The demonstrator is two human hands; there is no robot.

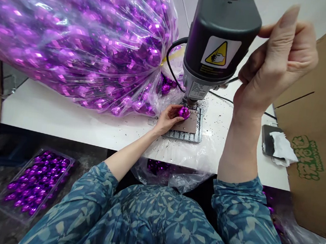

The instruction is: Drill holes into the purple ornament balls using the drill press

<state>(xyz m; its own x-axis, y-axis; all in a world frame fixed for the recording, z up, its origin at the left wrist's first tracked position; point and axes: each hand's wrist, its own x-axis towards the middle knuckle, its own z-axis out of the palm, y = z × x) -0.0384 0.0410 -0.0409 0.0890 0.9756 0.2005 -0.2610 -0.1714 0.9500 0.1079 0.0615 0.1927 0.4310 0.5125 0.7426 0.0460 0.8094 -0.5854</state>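
My left hand point(167, 118) pinches a shiny purple faceted ball point(184, 113) between thumb and fingers. The ball is over a brown board point(190, 125) on the slotted metal base point(198, 136) of a bench drill press point(223, 27), just under its chuck point(192, 101). From this angle the drill's tip is hidden, so contact with the ball cannot be told. My right hand point(277, 60) is raised beside the black motor housing, fingers curled and thumb up; whatever it grips is hidden behind the fingers.
A big clear bag point(81, 39) of purple faceted balls fills the left of the white table point(92, 126). Dark shavings surround the base. A phone point(268, 140) with crumpled tissue point(284, 148) lies right, by a cardboard box point(319, 127). A clear tray point(37, 182) of balls sits lower left.
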